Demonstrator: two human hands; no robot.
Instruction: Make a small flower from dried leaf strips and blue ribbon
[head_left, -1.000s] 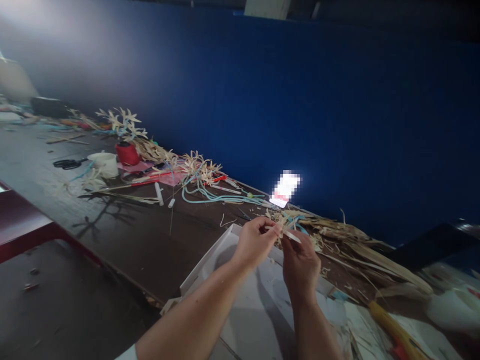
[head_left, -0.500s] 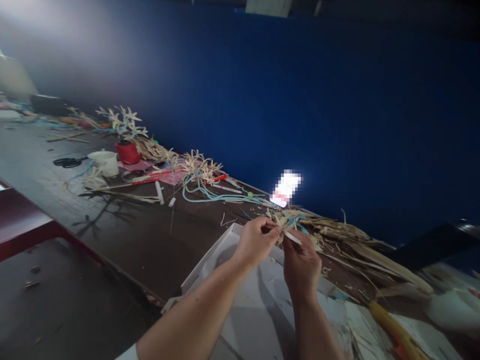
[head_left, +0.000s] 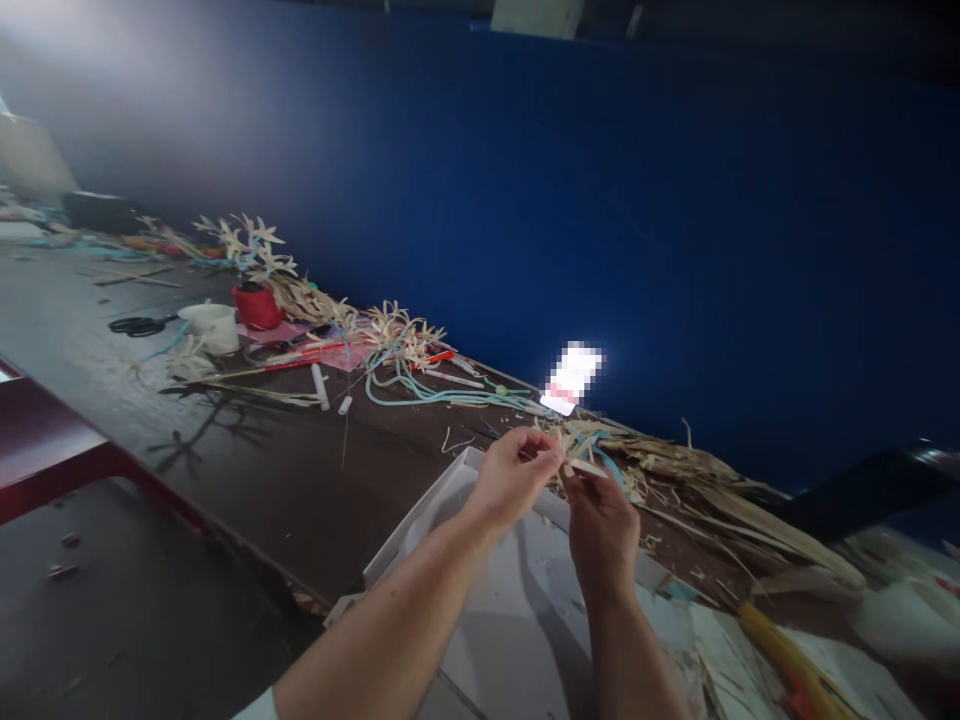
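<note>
My left hand [head_left: 510, 480] and my right hand [head_left: 600, 525] are raised together above a shallow white box [head_left: 442, 500] on the dark table [head_left: 285, 470]. Both are closed in a pinch on a small pale straw piece [head_left: 579, 466] held between them; a thin strip sticks out to the right of my right thumb. The fingertips almost touch. Just behind the hands lies a heap of dry straw [head_left: 690, 480] with some light blue cord in it.
Farther left on the table are straw flowers [head_left: 401, 330], light blue cords [head_left: 420, 392], a red cup [head_left: 255, 305], a white bowl [head_left: 210, 325], black scissors [head_left: 136, 325] and white sticks [head_left: 319, 386]. A blue wall runs behind. A yellow-handled tool [head_left: 780, 650] lies at the right.
Both hands have risen slightly and the straw strip at my right thumb now points more level. Nothing else has moved.
</note>
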